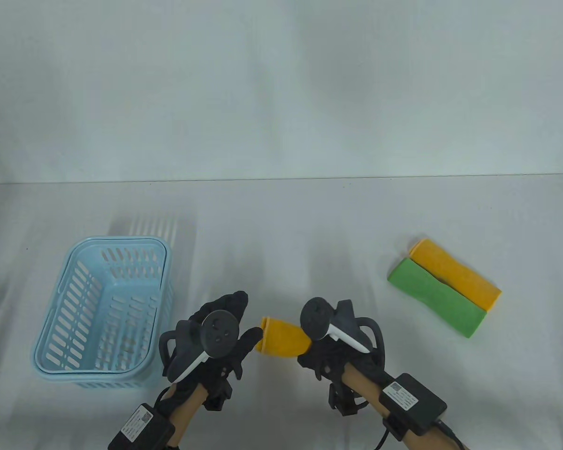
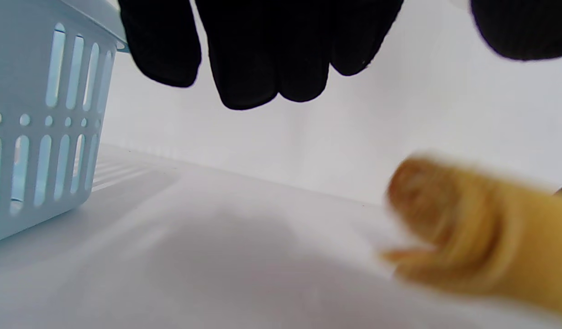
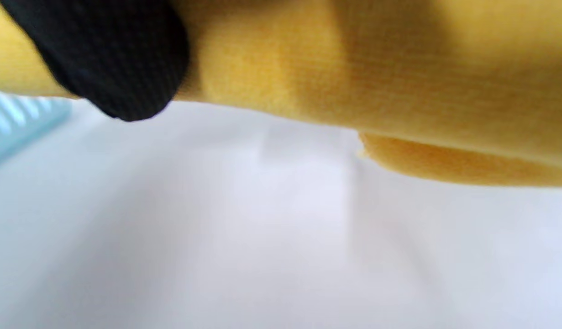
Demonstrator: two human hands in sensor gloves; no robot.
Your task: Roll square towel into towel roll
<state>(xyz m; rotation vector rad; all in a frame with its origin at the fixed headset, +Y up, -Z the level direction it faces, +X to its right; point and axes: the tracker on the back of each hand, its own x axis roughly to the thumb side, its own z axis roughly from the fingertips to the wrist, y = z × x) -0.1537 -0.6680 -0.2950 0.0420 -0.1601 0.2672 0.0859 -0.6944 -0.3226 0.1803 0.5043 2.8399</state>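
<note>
Already rolled, the yellow towel roll (image 1: 281,341) sits low in the frame's centre, gripped by the right hand (image 1: 333,349) and lifted off the table (image 1: 281,225), the left hand (image 1: 218,337) spread beside it; a firm grip would likely stop it unrolling on the way toward the blue basket (image 1: 51,337) at lower left.

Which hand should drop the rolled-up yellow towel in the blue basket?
Probably the left hand. It is open, its fingers beside the yellow towel roll, and the blue basket sits on its side. The right hand grips the roll now but would have to cross over.
</note>
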